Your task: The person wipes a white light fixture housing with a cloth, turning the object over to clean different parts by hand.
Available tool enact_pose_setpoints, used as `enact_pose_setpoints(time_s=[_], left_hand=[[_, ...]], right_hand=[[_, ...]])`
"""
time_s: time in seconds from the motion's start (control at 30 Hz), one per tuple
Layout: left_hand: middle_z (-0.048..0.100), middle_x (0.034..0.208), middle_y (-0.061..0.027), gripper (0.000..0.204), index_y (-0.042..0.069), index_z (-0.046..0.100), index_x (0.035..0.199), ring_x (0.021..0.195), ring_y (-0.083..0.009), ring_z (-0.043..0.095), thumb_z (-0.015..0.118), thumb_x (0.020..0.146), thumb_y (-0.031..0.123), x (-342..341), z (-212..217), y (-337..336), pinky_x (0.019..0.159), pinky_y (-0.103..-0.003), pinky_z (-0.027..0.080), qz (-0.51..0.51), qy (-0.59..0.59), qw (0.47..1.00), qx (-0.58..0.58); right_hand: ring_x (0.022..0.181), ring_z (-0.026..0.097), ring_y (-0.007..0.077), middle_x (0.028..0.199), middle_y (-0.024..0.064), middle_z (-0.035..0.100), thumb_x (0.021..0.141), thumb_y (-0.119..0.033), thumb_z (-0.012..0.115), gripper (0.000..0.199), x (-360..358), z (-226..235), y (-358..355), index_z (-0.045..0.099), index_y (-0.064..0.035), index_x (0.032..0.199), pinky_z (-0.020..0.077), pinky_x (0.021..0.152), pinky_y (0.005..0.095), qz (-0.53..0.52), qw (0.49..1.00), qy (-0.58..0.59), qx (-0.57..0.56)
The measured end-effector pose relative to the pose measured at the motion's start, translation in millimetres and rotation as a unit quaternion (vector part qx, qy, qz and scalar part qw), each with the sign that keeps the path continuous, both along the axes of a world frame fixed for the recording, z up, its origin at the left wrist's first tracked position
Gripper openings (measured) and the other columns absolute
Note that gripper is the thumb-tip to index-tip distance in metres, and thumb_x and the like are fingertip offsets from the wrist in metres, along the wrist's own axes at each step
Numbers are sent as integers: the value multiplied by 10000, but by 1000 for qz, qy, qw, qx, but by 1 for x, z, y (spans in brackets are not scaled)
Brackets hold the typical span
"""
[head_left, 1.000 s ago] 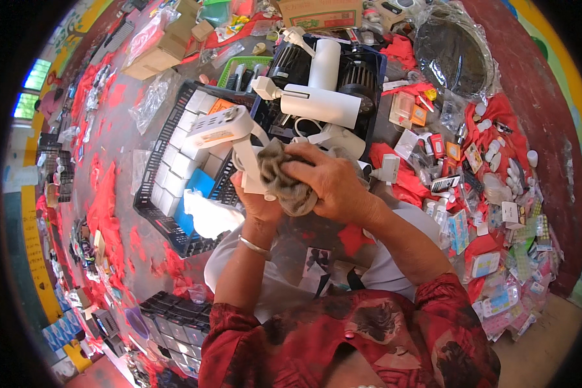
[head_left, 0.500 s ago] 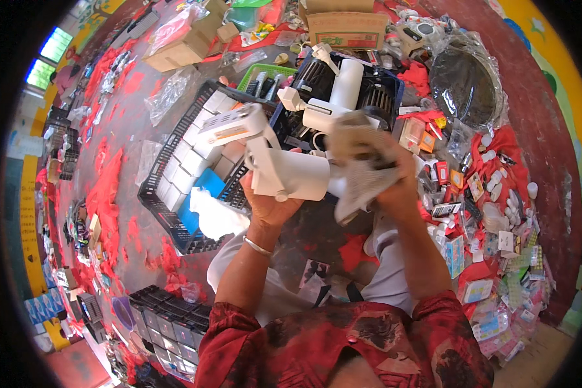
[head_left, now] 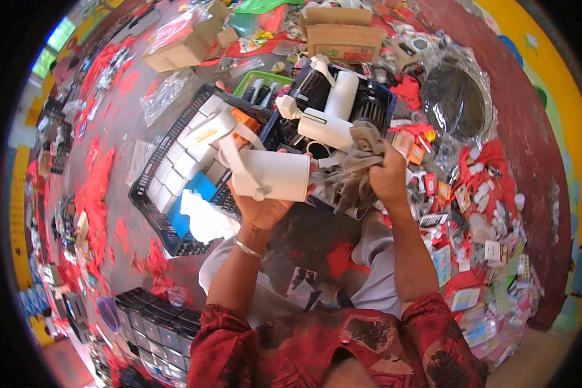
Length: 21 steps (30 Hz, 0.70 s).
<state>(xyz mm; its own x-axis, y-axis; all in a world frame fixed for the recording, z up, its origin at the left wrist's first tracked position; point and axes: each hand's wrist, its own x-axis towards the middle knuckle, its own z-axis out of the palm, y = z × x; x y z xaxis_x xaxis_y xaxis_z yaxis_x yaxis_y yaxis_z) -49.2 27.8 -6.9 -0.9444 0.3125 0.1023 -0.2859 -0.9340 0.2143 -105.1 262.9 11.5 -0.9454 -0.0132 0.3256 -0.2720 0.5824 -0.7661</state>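
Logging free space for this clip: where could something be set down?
The grey floor between the black crate and the red scraps at left looks mostly bare, as does the dark patch between the trouser legs, below the white lamp. Right of the rag, packages crowd together.

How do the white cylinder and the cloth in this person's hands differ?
The white cylinder is smooth and straight-sided; the cloth is crumpled. The cylinder is white, the cloth grey-brown. The left hand supports the cylinder from below; the right hand grips the cloth. Each is held in one hand.
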Motion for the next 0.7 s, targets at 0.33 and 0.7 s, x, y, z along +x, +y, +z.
enact_pose_setpoints(time_s=[0.33,0.7], left_hand=[[417,1329,-102,768,148,388,1317,1197,-306,417,530,727,619,-4,-3,-1,1001,-508,316,111,-31,992,-52],[443,1289,-60,916,21,371,1296,1145,-153,443,865,539,163,3,12,-5,972,-307,361,155,99,872,-453]], right_hand=[[827,563,105,933,11,614,837,-127,603,263,34,-22,-55,589,-5,1069,469,745,263,146,875,-259,-381],[855,600,118,1044,31,599,826,-226,643,419,33,9,-62,524,-55,1189,489,768,260,188,789,-368,-455]])
